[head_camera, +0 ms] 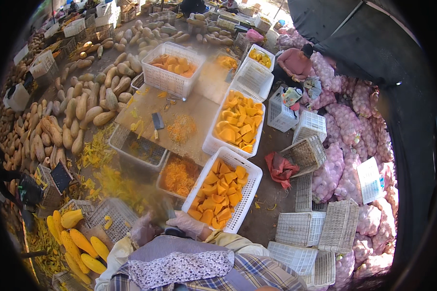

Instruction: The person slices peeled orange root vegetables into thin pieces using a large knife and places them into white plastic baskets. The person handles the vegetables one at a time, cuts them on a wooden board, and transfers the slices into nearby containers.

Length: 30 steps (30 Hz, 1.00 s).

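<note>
My left hand (143, 229), in a clear plastic glove, is low in front of my apron (182, 262). It is blurred, and whatever its fingers hold is hidden. Just to its right, my right hand (188, 223), also gloved, is closed around a blurred tool with a grey blade (170, 211). Right beside that hand stands a white plastic crate of orange squash chunks (220, 192). A crate of shredded squash pulp (180, 176) sits beyond my hands. Peeled yellow squashes (78, 247) lie to my left.
A board (196, 120) ahead bears a cleaver (156, 123) and a heap of seeds (182, 128). More squash pieces fill another crate (238, 122). Unpeeled squashes (80, 105) are piled left. Stacked crates (300, 229) and net sacks (327, 171) line the right, where a person (294, 63) sits.
</note>
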{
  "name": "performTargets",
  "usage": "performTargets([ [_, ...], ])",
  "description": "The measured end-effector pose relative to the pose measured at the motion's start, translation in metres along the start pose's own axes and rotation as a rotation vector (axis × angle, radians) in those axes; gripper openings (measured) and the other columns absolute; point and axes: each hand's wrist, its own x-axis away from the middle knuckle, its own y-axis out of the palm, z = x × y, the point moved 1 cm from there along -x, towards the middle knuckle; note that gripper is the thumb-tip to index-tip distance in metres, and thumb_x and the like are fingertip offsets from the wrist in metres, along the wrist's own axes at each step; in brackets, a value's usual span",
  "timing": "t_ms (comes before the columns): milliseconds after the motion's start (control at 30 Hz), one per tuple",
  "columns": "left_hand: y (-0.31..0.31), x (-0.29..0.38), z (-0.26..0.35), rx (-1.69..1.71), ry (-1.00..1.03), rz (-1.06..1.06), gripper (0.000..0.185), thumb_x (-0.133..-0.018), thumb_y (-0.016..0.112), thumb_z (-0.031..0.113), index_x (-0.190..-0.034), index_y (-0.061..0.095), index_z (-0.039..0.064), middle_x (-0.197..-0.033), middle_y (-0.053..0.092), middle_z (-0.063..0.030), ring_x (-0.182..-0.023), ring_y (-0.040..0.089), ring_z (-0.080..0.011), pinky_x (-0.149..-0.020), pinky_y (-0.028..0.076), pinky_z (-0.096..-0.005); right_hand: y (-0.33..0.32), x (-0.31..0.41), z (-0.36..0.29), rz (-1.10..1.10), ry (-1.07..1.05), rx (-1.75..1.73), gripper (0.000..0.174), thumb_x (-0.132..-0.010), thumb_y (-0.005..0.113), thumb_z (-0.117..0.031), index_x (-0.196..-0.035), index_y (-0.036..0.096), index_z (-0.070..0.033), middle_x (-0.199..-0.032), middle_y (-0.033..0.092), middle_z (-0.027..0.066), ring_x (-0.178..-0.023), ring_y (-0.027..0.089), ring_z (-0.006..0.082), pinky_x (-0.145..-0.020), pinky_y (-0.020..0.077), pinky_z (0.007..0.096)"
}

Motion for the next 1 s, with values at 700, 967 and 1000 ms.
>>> performTargets([
  [700, 0.061, -0.178, 0.117, -0.409, 0.029, 0.072, 0.031, -0.092, 0.063, 0.006, -0.122, 0.061, 0.000, -0.106, 0.069, -0.0131, -0.097, 0.069, -0.0270, -0.085, 0.058, -0.0387, 0.005, 0.276, -0.304, -0.705, -2.076, 0.073, 0.064, -0.106, 0.048, -0.055, -0.083, 0.068, 0.002, -0.068, 0.065, 0.0117, -0.058, 0.062, 0.0218, -0.090, 0.0520, 0.0631],
  [967, 0.021, -0.283, 0.197, -0.426, -0.012, 0.078, 0.044, -0.090, 0.065, 0.007, -0.132, 0.057, -0.003, -0.113, 0.068, -0.0151, -0.101, 0.067, -0.0271, -0.090, 0.054, -0.0374, 0.055, 0.163, -0.382, -0.760, -1.718, 0.200, 0.063, -0.106, 0.051, -0.052, -0.083, 0.068, 0.004, -0.067, 0.064, 0.0123, -0.058, 0.061, 0.0214, -0.087, 0.0537, 0.0616],
  [1000, 0.040, -0.283, 0.214, -0.400, -0.087, -0.002, 0.043, -0.089, 0.066, 0.007, -0.131, 0.059, -0.002, -0.111, 0.070, -0.0141, -0.099, 0.067, -0.0261, -0.088, 0.054, -0.0376, 0.063, 0.149, -0.392, -0.744, -1.684, 0.206, 0.062, -0.106, 0.051, -0.051, -0.083, 0.068, 0.004, -0.067, 0.064, 0.0123, -0.058, 0.061, 0.0213, -0.087, 0.0539, 0.0615],
])
